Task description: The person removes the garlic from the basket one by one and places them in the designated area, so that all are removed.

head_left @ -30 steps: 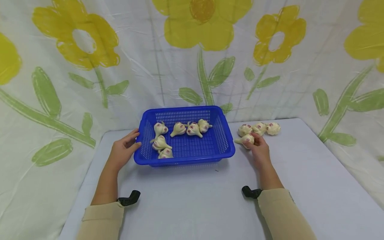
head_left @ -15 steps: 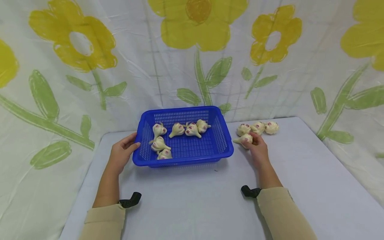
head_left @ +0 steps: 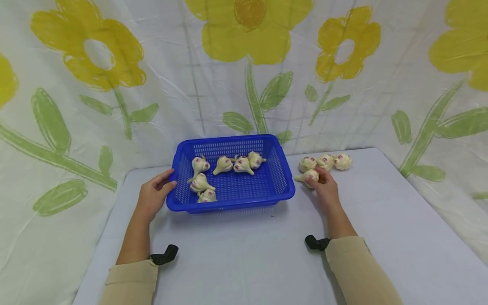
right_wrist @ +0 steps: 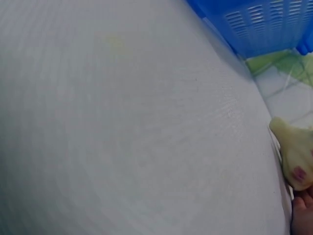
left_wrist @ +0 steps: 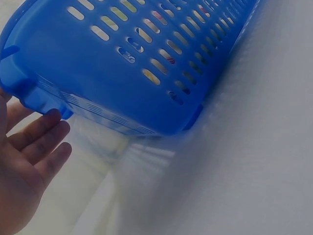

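In the head view my left hand [head_left: 151,195] holds the left rim of a blue plastic basket [head_left: 232,205], its thumb and fingers at the edge. The left wrist view shows the fingers [left_wrist: 46,142] at the underside of the basket's rim [left_wrist: 36,100]. Several white garlic bulbs with purple marks, such as this garlic bulb [head_left: 202,183], lie in the left and back of the basket. To the right of the basket, my right hand [head_left: 327,189] pinches a garlic bulb [head_left: 307,177] between thumb and fingers. That garlic bulb [right_wrist: 297,156] has its stem pointing toward the basket.
Behind the held bulb, three more garlic bulbs [head_left: 325,162] sit in a row on the white-covered table [head_left: 244,258]. A flower-printed curtain [head_left: 171,84] hangs along the table's back edge. A tiny dark scrap [head_left: 273,216] lies in front of the basket.
The whole view shifts slightly leftward. Both hands keep their places, the left at the basket rim and the right on the garlic bulb.
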Demonstrator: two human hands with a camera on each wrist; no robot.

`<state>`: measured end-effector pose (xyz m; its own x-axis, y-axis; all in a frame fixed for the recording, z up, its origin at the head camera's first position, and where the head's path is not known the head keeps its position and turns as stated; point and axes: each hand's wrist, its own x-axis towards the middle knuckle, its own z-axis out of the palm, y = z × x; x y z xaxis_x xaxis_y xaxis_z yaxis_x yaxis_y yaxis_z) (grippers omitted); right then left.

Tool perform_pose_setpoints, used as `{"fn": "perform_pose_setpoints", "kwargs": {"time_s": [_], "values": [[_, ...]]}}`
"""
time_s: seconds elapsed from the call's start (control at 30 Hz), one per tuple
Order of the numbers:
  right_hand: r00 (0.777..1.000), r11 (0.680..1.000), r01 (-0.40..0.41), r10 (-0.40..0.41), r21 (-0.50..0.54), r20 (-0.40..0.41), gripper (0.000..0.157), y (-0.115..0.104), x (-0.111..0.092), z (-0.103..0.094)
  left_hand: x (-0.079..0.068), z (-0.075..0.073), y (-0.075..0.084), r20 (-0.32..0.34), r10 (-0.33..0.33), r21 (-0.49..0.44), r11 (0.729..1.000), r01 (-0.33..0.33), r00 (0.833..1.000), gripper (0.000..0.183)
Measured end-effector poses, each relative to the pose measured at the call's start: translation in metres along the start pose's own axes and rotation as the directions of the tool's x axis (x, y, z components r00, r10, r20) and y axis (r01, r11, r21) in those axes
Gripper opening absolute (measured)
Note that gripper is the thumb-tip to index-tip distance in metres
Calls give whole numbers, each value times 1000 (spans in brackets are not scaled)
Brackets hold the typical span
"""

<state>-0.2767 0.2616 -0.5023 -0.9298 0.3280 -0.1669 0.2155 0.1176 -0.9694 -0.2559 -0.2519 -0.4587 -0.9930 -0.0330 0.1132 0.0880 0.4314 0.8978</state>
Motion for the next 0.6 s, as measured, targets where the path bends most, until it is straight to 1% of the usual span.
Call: {"fn": "perform_pose_setpoints", "kwargs": {"time_s": [0.27,0.4,0.53,0.6], "values": [[1000,1000,3,-3,18,-8,64,-4,-3,-1,0,-2,1,15,15,7,1000,-15,1000,58],[1000,999,-14,14,34,3,66,-7,-5,-4,-1,-2,4,19,17,6,1000,-17,1000,57],[998,999,-46,45,9,32,72,-8,-6,-9,-3,-2,4,18,14,14,1000,-14,1000,56],[998,998,-60,61,-19,29,76,-10,-8,-11,-3,-1,3,16,21,14,1000,-21,1000,55]]}}
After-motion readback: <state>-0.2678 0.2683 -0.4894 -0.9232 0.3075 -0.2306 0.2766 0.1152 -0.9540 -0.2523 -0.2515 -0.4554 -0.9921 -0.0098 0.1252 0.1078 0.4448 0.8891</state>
